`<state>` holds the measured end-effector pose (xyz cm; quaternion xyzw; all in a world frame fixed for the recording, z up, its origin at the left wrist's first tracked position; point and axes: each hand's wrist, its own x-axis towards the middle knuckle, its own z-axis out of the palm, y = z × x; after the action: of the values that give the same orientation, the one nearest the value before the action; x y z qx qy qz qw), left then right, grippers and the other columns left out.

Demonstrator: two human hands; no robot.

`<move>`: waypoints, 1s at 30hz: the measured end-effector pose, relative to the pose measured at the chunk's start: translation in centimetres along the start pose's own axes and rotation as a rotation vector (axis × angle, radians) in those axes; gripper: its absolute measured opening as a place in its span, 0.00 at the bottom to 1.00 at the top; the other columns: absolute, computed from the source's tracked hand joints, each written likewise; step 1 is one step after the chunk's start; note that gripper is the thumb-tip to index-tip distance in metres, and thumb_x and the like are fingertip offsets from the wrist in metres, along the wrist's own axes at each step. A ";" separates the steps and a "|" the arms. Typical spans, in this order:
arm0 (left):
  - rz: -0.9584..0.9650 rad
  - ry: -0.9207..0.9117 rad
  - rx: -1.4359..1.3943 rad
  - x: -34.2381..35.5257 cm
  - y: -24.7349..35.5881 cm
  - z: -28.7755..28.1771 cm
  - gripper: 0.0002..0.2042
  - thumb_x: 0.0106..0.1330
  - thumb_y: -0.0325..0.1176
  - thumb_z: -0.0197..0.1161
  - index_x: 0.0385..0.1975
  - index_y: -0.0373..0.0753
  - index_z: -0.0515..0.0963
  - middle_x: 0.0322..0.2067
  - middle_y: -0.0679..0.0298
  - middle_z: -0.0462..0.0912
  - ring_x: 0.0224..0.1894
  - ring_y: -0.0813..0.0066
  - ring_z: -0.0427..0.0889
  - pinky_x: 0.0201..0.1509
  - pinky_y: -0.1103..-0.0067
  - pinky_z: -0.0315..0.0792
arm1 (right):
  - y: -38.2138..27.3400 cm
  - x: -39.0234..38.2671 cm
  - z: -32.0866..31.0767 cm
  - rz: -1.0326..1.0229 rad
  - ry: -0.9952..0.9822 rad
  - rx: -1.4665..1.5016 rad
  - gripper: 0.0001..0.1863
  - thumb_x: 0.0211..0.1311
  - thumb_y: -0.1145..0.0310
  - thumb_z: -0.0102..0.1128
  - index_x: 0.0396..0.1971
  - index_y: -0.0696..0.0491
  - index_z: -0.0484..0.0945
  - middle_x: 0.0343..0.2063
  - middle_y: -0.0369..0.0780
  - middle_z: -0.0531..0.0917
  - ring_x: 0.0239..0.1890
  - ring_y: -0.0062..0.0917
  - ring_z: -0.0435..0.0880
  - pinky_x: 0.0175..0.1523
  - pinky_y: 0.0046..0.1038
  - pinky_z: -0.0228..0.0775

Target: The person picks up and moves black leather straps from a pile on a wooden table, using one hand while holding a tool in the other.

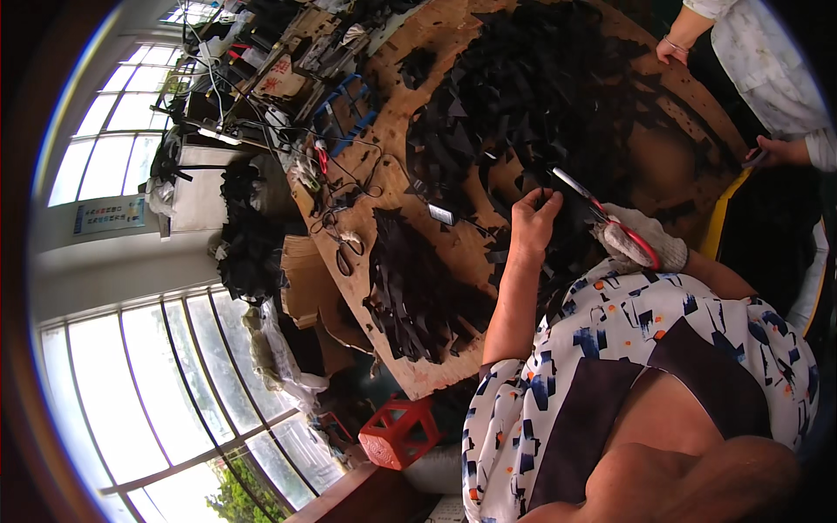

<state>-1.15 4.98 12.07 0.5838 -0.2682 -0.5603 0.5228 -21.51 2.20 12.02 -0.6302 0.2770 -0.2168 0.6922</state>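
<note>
My right hand (649, 237), in a pale knitted glove, is closed around a pair of scissors (602, 212) with red handles. The silver blades point up and left, toward my other hand. My bare left hand (534, 218) is pinched at the fingertips on a piece of black fabric (567, 213); much of that piece blends into the dark material behind it. Beyond both hands spreads a large heap of black fabric pieces (523, 96). Left of my left forearm lies a bundle of long black strips (414, 292).
The wooden table (436, 376) carries another pair of scissors (350, 248), tangled cords and a blue frame (347, 112). Across the heap at upper right, another person's hand (671, 50) rests on the table edge. A red plastic stool (399, 433) stands below the near corner.
</note>
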 end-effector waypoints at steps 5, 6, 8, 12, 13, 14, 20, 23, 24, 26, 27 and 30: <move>-0.017 -0.068 0.049 -0.5 0.7 0.4 0.05 0.57 0.32 0.60 0.26 0.37 0.76 0.19 0.74 0.74 0.18 0.91 0.68 0.20 0.90 0.58 | -2.1 -0.1 0.2 0.135 0.023 -0.045 0.21 0.62 0.54 0.49 0.48 0.52 0.64 0.22 0.31 0.71 0.20 0.10 0.70 0.23 0.14 0.65; -0.040 -0.075 0.031 -0.6 0.7 0.4 0.05 0.57 0.32 0.60 0.27 0.37 0.76 0.19 0.74 0.74 0.18 0.91 0.68 0.20 0.90 0.59 | -1.6 0.0 0.0 0.202 -0.006 0.164 0.20 0.62 0.54 0.49 0.47 0.52 0.64 0.22 0.31 0.72 0.20 0.10 0.70 0.22 0.13 0.65; -0.044 -0.074 0.039 -0.5 0.5 0.2 0.06 0.57 0.32 0.60 0.27 0.37 0.76 0.19 0.74 0.74 0.19 0.91 0.68 0.20 0.90 0.58 | -0.5 0.1 -0.2 0.267 -0.036 0.374 0.19 0.62 0.55 0.49 0.46 0.52 0.64 0.22 0.31 0.72 0.19 0.10 0.70 0.21 0.13 0.65; -0.058 -0.094 -0.003 -0.5 0.0 -0.2 0.06 0.57 0.32 0.60 0.29 0.36 0.76 0.20 0.74 0.74 0.19 0.91 0.69 0.21 0.90 0.59 | 1.7 0.4 -0.2 0.145 -0.003 0.221 0.17 0.62 0.57 0.49 0.43 0.53 0.66 0.20 0.31 0.72 0.16 0.12 0.71 0.18 0.13 0.65; -0.061 -0.096 -0.003 -0.7 0.2 -0.3 0.06 0.57 0.32 0.60 0.29 0.36 0.76 0.20 0.74 0.74 0.19 0.91 0.69 0.21 0.90 0.59 | 1.9 0.6 -0.4 0.176 -0.019 0.322 0.17 0.63 0.57 0.47 0.42 0.54 0.67 0.20 0.31 0.73 0.15 0.12 0.72 0.18 0.13 0.66; -0.101 -0.071 0.077 -1.0 0.5 -0.6 0.07 0.56 0.31 0.60 0.31 0.36 0.76 0.23 0.72 0.75 0.21 0.88 0.71 0.23 0.90 0.62 | 1.8 0.7 -0.7 0.178 -0.017 0.323 0.17 0.63 0.57 0.47 0.42 0.54 0.67 0.20 0.31 0.73 0.15 0.12 0.72 0.18 0.13 0.66; 0.220 0.196 -0.252 -4.8 3.2 -7.1 0.11 0.51 0.26 0.51 0.35 0.34 0.72 0.27 0.63 0.74 0.31 0.75 0.76 0.35 0.80 0.71 | 0.9 1.2 -1.9 0.337 -0.031 1.108 0.17 0.64 0.56 0.40 0.36 0.56 0.68 0.13 0.37 0.77 0.08 0.21 0.74 0.11 0.20 0.70; 0.517 0.223 -0.501 -7.1 5.2 -9.2 0.10 0.50 0.30 0.48 0.31 0.33 0.68 0.29 0.54 0.74 0.37 0.60 0.75 0.35 0.73 0.71 | 1.4 0.4 -2.8 0.361 0.091 1.126 0.17 0.64 0.56 0.40 0.38 0.56 0.68 0.15 0.40 0.78 0.07 0.23 0.74 0.11 0.21 0.71; 0.618 0.120 -0.518 -8.3 6.4 -9.6 0.09 0.50 0.30 0.49 0.30 0.34 0.68 0.27 0.56 0.72 0.32 0.65 0.73 0.35 0.76 0.69 | 1.5 0.3 -3.0 0.358 0.095 1.130 0.17 0.64 0.56 0.40 0.38 0.56 0.68 0.15 0.40 0.78 0.07 0.23 0.74 0.11 0.21 0.71; 0.737 -0.039 -0.570 -8.5 7.6 -10.5 0.08 0.53 0.29 0.47 0.30 0.33 0.68 0.23 0.58 0.71 0.21 0.74 0.66 0.27 0.80 0.63 | 1.7 0.2 -3.2 0.355 0.064 1.222 0.17 0.64 0.55 0.41 0.39 0.55 0.68 0.16 0.41 0.78 0.07 0.23 0.74 0.11 0.21 0.70; 0.780 0.025 -0.566 -8.1 7.8 -10.1 0.08 0.55 0.28 0.45 0.31 0.32 0.68 0.21 0.59 0.70 0.18 0.77 0.63 0.20 0.81 0.60 | 2.1 0.0 -3.5 0.350 0.073 1.226 0.17 0.64 0.55 0.41 0.39 0.55 0.68 0.16 0.41 0.78 0.07 0.23 0.74 0.11 0.21 0.70; 0.564 0.636 0.317 -4.4 6.8 -6.5 0.07 0.58 0.27 0.53 0.32 0.30 0.74 0.22 0.66 0.72 0.22 0.78 0.70 0.26 0.82 0.67 | 2.7 0.1 -3.2 0.336 0.054 1.180 0.18 0.63 0.55 0.42 0.39 0.55 0.67 0.16 0.41 0.79 0.07 0.23 0.75 0.11 0.20 0.70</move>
<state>5.78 8.82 18.71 0.7039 -0.3253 -0.1410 0.6155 -23.64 0.03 9.19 -0.0828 0.2232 -0.2373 0.9418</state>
